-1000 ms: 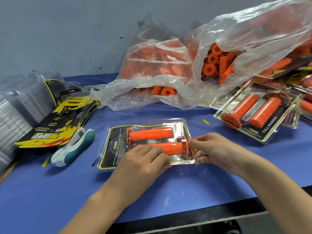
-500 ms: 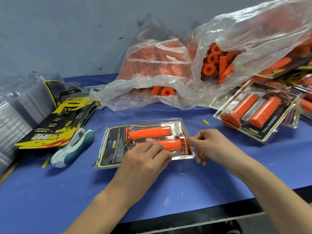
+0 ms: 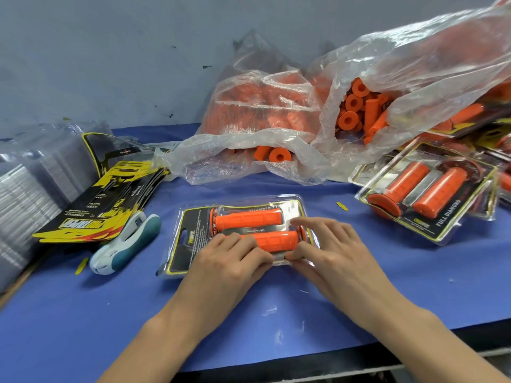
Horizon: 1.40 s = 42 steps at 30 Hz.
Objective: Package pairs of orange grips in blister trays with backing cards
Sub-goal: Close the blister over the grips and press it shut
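- While your left hand (image 3: 232, 261) lies with its fingers gently bent over the near edge of the blister tray (image 3: 240, 236), holding it down without gripping, your right hand (image 3: 329, 250) has come round from the tray's right end to that same near edge, thumb and forefinger pinched together on the rim beside the nearer orange grip (image 3: 276, 240).
- A second ago that hand was nipping the end flap; the shift suggests the end is closed and you are now seating the long side.
- The pack lies flat on the blue table (image 3: 387, 286), about where it was; both grips are in their pockets, the farther grip (image 3: 246, 218) uncovered, the backing card (image 3: 193, 239) showing through at the left.
- Outward to your left: the stapler (image 3: 124, 244) just beside the pack, then loose backing cards (image 3: 91, 214) and a stack of clear trays (image 3: 25, 194).
- Behind, two plastic bags (image 3: 249, 128) spill loose grips; a finished pack (image 3: 425, 192) rests to the right.
- Nothing blocks the reach to the stapler, which I judge comes next.
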Motion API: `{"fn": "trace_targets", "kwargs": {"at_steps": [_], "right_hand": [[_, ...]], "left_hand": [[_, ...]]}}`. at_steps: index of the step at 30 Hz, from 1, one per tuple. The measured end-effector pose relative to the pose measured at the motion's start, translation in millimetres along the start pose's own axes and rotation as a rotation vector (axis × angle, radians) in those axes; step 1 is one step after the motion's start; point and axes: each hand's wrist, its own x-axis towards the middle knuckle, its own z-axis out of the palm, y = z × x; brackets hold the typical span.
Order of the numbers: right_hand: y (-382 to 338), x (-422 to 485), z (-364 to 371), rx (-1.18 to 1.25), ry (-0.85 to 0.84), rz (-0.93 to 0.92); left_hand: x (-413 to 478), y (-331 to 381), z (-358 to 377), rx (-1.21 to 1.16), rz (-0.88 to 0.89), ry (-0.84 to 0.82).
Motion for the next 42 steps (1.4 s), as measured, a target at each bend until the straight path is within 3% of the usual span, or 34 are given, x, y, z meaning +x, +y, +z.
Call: {"fn": "trace_targets", "kwargs": {"at_steps": [8, 16, 18, 21, 23, 25, 31, 39, 42], "right_hand": [[6.0, 0.8, 10.5, 0.053, -0.033, -0.05], [6.9, 8.6, 20.8, 0.266, -0.064, -0.055], [7.9, 9.6, 19.7, 0.301, -0.057, -0.017], [9.0, 10.6, 19.7, 0.293, -0.042, -0.019], [8.6, 11.0, 20.7, 0.287, -0.041, -0.029], [8.3, 10.9, 21.5, 0.287, -0.036, -0.025], [6.9, 9.1, 23.7, 0.286, -0.038, -0.019], [7.5, 8.4, 24.7, 0.279, -0.024, -0.022], [8.1, 8.7, 25.5, 0.281, -0.03, -0.023]], "left_hand": [[-17.7, -25.6, -8.4, -0.005, -0.073, -0.062], [-21.7, -40.0, -14.8, -0.09, -0.136, -0.138], [-26.8, -57.8, -23.6, -0.056, -0.313, -0.086], [-39.3, -90.9, -37.1, 0.135, -0.737, 0.008], [-48.3, -104.5, -41.0, 0.243, -0.964, -0.107], [-54.8, -109.1, -40.7, 0.274, -1.056, -0.268], [-50.0, -108.9, -34.8, 0.288, -1.056, -0.357], [-46.3, -105.7, -39.5, 0.174, -0.992, -0.27], [-44.1, -105.6, -45.5, -0.008, -1.024, -0.186]]}}
